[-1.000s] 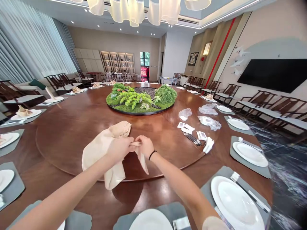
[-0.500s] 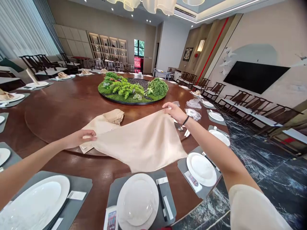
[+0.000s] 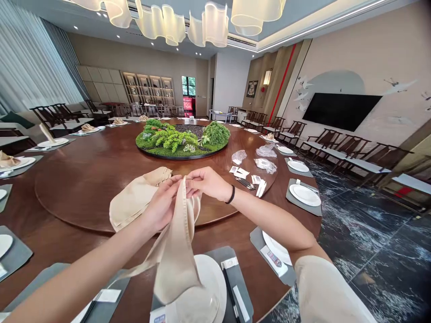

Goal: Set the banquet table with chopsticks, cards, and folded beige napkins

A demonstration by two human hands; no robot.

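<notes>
A beige cloth napkin (image 3: 177, 255) hangs gathered from both of my hands, its lower end over the white plate (image 3: 212, 287) in front of me. My left hand (image 3: 164, 202) pinches it near the top. Close against it, my right hand (image 3: 205, 181) grips the same upper edge between thumb and fingers. Behind my left hand, a pile of beige napkins (image 3: 131, 202) lies on the turntable (image 3: 84, 193). The plate rests on a grey placemat (image 3: 224, 255) with black chopsticks (image 3: 230, 289) at its right.
On the turntable's right are crumpled plastic bags (image 3: 266, 165), white packets (image 3: 239, 172) and a bundle of dark sticks (image 3: 245, 183). A round green plant arrangement (image 3: 182, 139) occupies the table's middle. Other place settings (image 3: 305, 194) line the rim, with chairs (image 3: 332, 143) along the right wall.
My hands have come together from wide apart. The napkin, earlier stretched flat between them, now hangs down in folds. The view has tilted upward.
</notes>
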